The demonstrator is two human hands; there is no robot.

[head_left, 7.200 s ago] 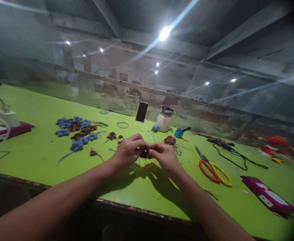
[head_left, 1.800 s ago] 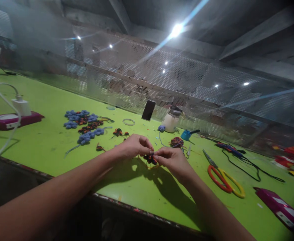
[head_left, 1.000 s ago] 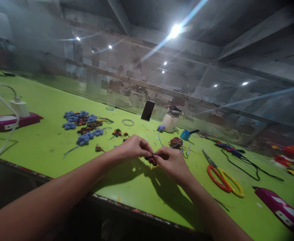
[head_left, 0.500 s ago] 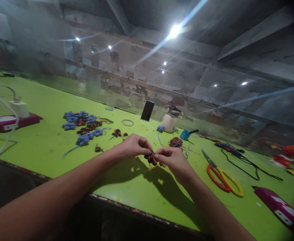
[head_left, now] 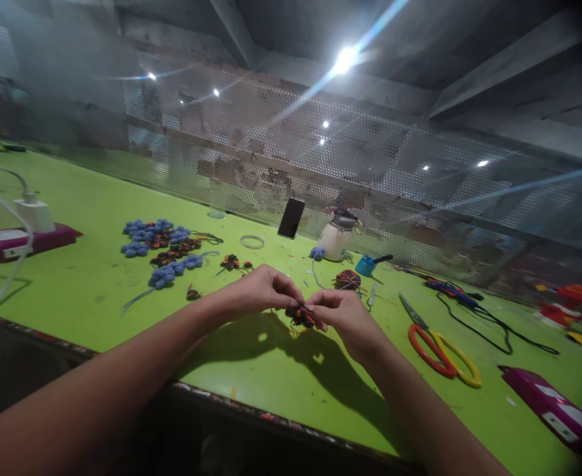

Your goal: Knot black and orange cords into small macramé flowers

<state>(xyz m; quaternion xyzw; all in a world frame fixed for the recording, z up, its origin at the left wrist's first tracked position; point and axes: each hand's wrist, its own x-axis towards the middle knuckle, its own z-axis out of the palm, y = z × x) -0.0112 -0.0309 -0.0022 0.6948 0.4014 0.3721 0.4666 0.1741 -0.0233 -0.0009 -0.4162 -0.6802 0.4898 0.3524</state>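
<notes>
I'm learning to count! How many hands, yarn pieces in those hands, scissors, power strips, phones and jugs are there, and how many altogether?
Hands: 2 (left hand, right hand)
Held yarn piece: 1
Scissors: 1 pair
Power strips: 2 (left strip, right strip)
Phone: 1
Jug: 1
Total: 8

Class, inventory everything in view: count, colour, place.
yarn piece: 1, multicoloured, centre
yarn ball: 1, multicoloured, centre
yarn flowers: several, blue or multicoloured, mostly left
table: 1, green, foreground
scissors: 1, red/yellow handles, right
power strips: 2, purple, either side
charger: 1, white, left
phone: 1, black, back
ring: 1, pale, back
jug: 1, whitish, back
pot: 1, blue, beside jug
cord: count unclear, black, right
mesh: 1, grey, background
lights: several, white, overhead
left hand: 1, bare, centre
right hand: 1, bare, centre
</notes>
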